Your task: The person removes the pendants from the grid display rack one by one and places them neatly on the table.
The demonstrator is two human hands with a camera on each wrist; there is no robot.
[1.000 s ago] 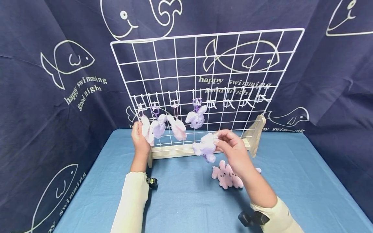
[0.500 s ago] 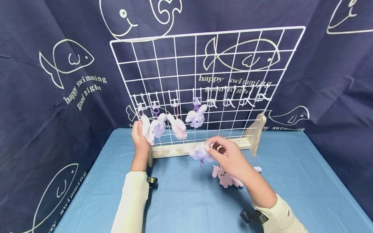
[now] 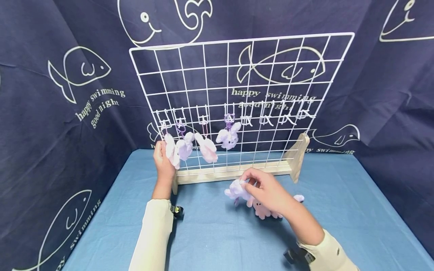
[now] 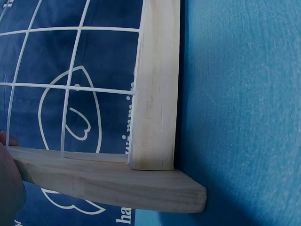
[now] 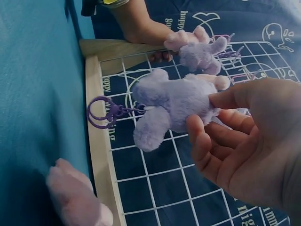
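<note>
My right hand (image 3: 266,190) pinches a lavender plush bunny keychain (image 5: 176,101) between thumb and fingers. The bunny is upside down, ears and purple key ring (image 5: 102,112) pointing down, low over the table in front of the rack. Partly hidden behind that hand lie pink plush bunnies (image 3: 262,210). At the rack's left end, my left hand (image 3: 163,160) grips the wooden side post (image 4: 94,181) of the stand. Beside it a pale pink plush bunny (image 3: 172,151) hangs from a hook, then a lavender one (image 3: 184,146), a pink one (image 3: 207,149) and another lavender one (image 3: 228,138).
The white wire grid (image 3: 261,79) stands in a wooden base (image 3: 234,172) on a blue cloth (image 3: 210,237). Several bare white hooks (image 3: 266,119) line its right half. A lavender tip (image 3: 299,198) shows beyond my right wrist. Dark fish-print cloth (image 3: 88,71) surrounds the table.
My right hand has lowered the lavender plush bunny from in front of the grid to near the table, by the pink plush bunnies. My left hand has stayed on the post.
</note>
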